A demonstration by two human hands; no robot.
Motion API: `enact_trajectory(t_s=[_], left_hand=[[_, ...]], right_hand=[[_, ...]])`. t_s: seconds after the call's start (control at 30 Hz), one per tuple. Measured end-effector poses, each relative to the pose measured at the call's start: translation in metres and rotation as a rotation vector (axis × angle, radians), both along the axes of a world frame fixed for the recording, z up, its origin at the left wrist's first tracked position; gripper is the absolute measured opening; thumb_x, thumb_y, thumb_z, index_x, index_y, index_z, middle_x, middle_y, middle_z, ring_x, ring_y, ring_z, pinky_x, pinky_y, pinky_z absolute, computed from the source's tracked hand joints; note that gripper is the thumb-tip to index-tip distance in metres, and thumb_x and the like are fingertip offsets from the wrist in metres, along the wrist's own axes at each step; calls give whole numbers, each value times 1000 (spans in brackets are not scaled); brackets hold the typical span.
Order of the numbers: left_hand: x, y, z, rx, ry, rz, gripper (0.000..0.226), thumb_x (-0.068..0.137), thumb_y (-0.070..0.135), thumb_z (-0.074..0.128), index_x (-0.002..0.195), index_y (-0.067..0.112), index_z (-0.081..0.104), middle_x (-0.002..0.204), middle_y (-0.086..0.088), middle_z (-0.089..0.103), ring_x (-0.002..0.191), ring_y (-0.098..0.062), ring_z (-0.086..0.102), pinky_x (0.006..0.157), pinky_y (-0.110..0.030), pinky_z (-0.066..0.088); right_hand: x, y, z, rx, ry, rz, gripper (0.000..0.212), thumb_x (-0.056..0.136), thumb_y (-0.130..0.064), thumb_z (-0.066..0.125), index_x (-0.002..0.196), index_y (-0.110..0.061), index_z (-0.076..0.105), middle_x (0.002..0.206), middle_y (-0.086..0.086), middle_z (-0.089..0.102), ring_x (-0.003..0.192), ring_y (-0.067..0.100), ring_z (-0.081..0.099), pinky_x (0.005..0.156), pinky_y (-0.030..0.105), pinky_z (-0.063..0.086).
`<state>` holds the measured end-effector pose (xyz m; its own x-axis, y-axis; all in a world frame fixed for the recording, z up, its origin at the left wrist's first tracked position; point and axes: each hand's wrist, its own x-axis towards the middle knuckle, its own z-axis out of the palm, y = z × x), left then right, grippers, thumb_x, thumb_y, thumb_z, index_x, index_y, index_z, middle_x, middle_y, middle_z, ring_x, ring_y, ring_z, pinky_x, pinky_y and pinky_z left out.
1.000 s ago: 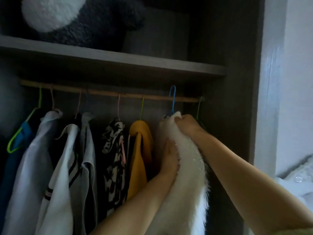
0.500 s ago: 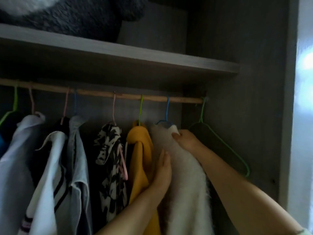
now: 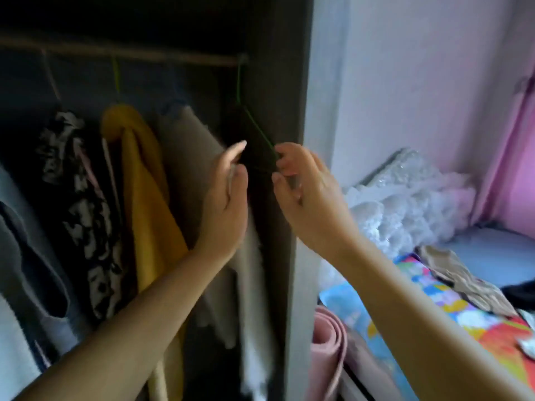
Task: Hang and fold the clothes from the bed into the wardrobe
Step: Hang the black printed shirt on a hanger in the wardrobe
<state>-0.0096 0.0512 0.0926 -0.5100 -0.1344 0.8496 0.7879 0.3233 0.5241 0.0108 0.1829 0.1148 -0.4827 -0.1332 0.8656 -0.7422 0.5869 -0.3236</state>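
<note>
In the wardrobe a wooden rail (image 3: 173,57) carries several hung garments: a patterned black-and-white one (image 3: 81,198), a yellow one (image 3: 144,183) and a fluffy white one (image 3: 188,157) furthest right. An empty green hanger (image 3: 254,125) hangs at the rail's right end. My right hand (image 3: 307,183) has its fingers curled at that hanger's lower right corner and seems to pinch it. My left hand (image 3: 228,195) is held up with straight fingers between the white garment and the hanger. On the bed (image 3: 434,308) lie a beige garment (image 3: 463,279) and a dark one (image 3: 521,293).
The wardrobe's side panel (image 3: 292,256) stands just right of my hands. A rolled pink mat (image 3: 330,342) leans between wardrobe and bed. White frilly fabric (image 3: 405,204) is piled at the bed's head against the pink wall. Grey garments (image 3: 29,256) hang at the left.
Both hands left the white fluffy garment and moved right to the empty green hanger. My view swung right, bringing the bed into sight.
</note>
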Motion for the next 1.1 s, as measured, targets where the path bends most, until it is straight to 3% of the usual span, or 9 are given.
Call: enact_trajectory(t_s=[0.13, 0.23, 0.37, 0.47, 0.63, 0.7, 0.8, 0.9, 1.1], left_hand=[[44, 85, -36, -92, 64, -72, 28, 99, 26, 30, 123, 26, 44, 124, 8, 52, 116, 2, 49, 101, -17, 38], [64, 159, -86, -219, -15, -233, 32, 98, 26, 31, 124, 16, 47, 120, 0, 52, 115, -16, 51, 103, -31, 38], [84, 243, -156, -376, -188, -401, 39, 96, 31, 32, 124, 11, 50, 118, 3, 51, 113, -12, 49, 101, -30, 38], [96, 306, -207, -526, -315, -540, 45, 94, 36, 33, 124, 10, 52, 119, -1, 54, 116, -14, 48, 104, -30, 34], [116, 395, -273, -748, -419, -744, 53, 91, 41, 35, 124, 5, 55, 119, -8, 58, 113, -11, 48, 100, -14, 30], [122, 430, -300, -840, -469, -820, 58, 88, 47, 34, 127, 8, 54, 122, -4, 56, 115, -10, 47, 100, -14, 28], [125, 476, -334, -974, -499, -905, 66, 85, 54, 29, 131, 12, 50, 126, 1, 53, 118, -11, 45, 103, -26, 32], [124, 525, -355, -1079, -533, -964, 72, 82, 60, 26, 135, 16, 46, 128, 5, 50, 118, -6, 41, 100, -24, 31], [128, 642, -376, -1221, -560, -1076, 54, 93, 48, 35, 137, 18, 43, 130, 1, 51, 125, -14, 42, 105, -34, 33]], right_hand=[[38, 83, -51, -59, -107, -100, 37, 89, -26, 42, 121, -14, 55, 104, -2, 56, 91, 14, 60, 69, 36, 52], [66, 156, -115, 14, -266, -281, 35, 87, -22, 45, 119, -13, 57, 107, 6, 59, 92, 22, 61, 74, 44, 52], [117, 251, -205, 129, -722, -485, 35, 94, -21, 46, 129, -20, 48, 124, 6, 50, 106, 28, 57, 86, 40, 48], [172, 317, -258, 149, -1050, -628, 39, 96, -21, 42, 135, -20, 40, 128, 7, 45, 112, 31, 52, 86, 36, 44], [248, 396, -333, 22, -1392, -740, 42, 97, -25, 41, 139, -20, 36, 131, 6, 44, 115, 26, 50, 93, 38, 45], [272, 423, -359, -37, -1484, -771, 42, 97, -26, 41, 139, -20, 38, 133, 6, 44, 118, 25, 49, 93, 34, 43], [296, 461, -392, -102, -1602, -814, 42, 96, -26, 42, 138, -18, 40, 132, 9, 47, 118, 26, 50, 96, 34, 42], [313, 500, -418, -206, -1697, -867, 42, 95, -25, 41, 137, -18, 40, 130, 10, 48, 118, 26, 49, 97, 34, 41], [336, 578, -445, -476, -1747, -984, 40, 94, -22, 42, 134, -15, 43, 126, 14, 52, 114, 29, 51, 94, 36, 42]])
